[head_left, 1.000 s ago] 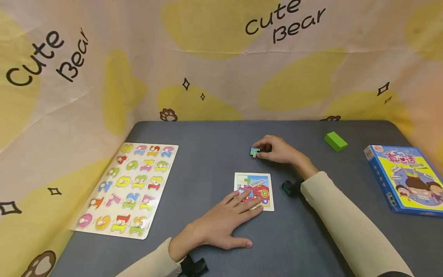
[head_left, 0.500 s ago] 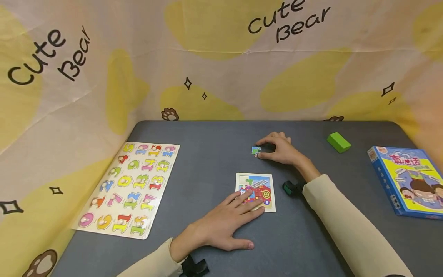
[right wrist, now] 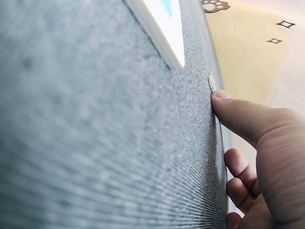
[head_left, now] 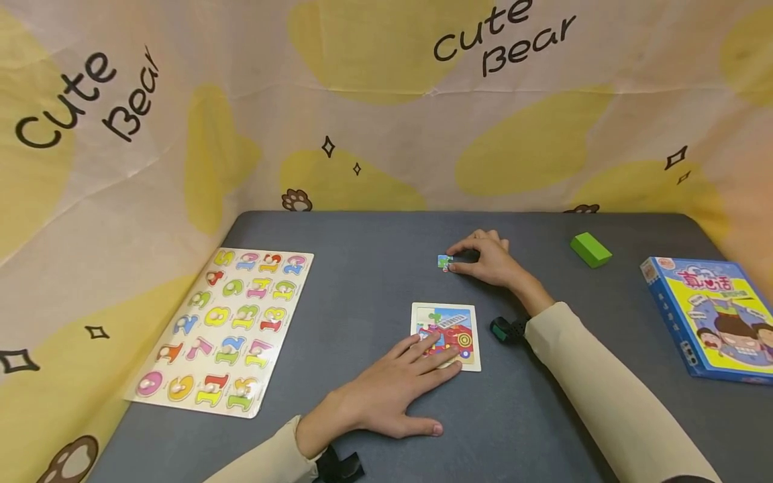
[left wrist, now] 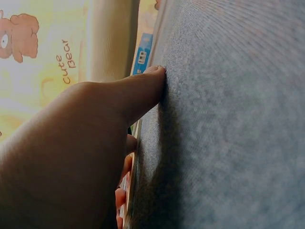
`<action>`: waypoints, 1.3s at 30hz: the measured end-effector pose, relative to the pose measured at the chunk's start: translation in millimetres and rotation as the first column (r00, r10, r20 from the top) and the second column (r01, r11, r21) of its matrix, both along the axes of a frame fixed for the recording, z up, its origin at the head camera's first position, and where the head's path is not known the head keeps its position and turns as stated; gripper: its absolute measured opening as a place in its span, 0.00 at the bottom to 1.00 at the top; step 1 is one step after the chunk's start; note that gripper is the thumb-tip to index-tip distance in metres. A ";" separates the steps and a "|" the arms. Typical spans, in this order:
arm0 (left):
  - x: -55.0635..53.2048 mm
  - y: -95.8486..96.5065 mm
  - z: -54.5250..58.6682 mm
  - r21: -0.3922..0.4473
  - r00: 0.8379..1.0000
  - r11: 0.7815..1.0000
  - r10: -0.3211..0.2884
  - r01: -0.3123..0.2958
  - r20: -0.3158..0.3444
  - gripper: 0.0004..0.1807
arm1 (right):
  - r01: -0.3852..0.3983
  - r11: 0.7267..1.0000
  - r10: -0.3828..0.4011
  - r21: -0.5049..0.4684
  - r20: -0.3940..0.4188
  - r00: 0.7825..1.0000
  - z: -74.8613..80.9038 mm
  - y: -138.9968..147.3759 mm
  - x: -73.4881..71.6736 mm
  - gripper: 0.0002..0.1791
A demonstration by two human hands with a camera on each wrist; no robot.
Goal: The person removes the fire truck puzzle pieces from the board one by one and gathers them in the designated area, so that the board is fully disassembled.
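Note:
My left hand (head_left: 389,396) lies with spread fingers over the lower left of a small framed jigsaw puzzle (head_left: 476,335), which shows a red fire engine with a ladder. Its fingers hide part of the picture, and the thumb rests on the table, as the left wrist view shows too. Beyond the puzzle, my right hand (head_left: 495,261) pinches a small blue and green jigsaw piece (head_left: 443,261) between thumb and index finger, low at the table surface. In the right wrist view the thumb (right wrist: 238,112) is at the edge of the thin piece (right wrist: 212,82).
A white board of colourful numbers (head_left: 241,335) lies on the left of the grey table (head_left: 350,268). A green block (head_left: 590,249) sits at the back right, near a blue and yellow box (head_left: 712,315). A patterned cloth (head_left: 374,121) rises behind the table.
My right hand's fingers have shifted slightly around the jigsaw piece, which has turned a little. My left hand stays on the puzzle. The head view has moved slightly.

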State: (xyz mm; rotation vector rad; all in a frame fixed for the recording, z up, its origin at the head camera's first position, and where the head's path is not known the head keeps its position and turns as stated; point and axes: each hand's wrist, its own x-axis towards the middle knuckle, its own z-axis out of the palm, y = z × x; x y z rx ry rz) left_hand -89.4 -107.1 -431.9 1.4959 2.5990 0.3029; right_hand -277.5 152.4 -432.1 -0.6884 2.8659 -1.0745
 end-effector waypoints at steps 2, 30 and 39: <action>0.4 -0.2 -0.3 0.003 1.000 1.000 0.002 -0.002 0.003 0.46 | -0.004 1.000 0.004 0.015 0.009 1.000 1.7 -1.4 -2.1 0.16; 1.4 0.3 -2.3 -0.010 0.998 1.000 0.003 -0.003 -0.058 0.46 | 0.028 0.999 -0.031 0.033 0.097 0.995 11.2 -15.1 -38.8 0.18; 2.3 -0.7 0.1 -0.018 0.999 1.000 0.001 -0.002 -0.052 0.46 | 0.055 0.998 -0.058 0.030 0.116 0.992 11.9 -21.4 -47.3 0.18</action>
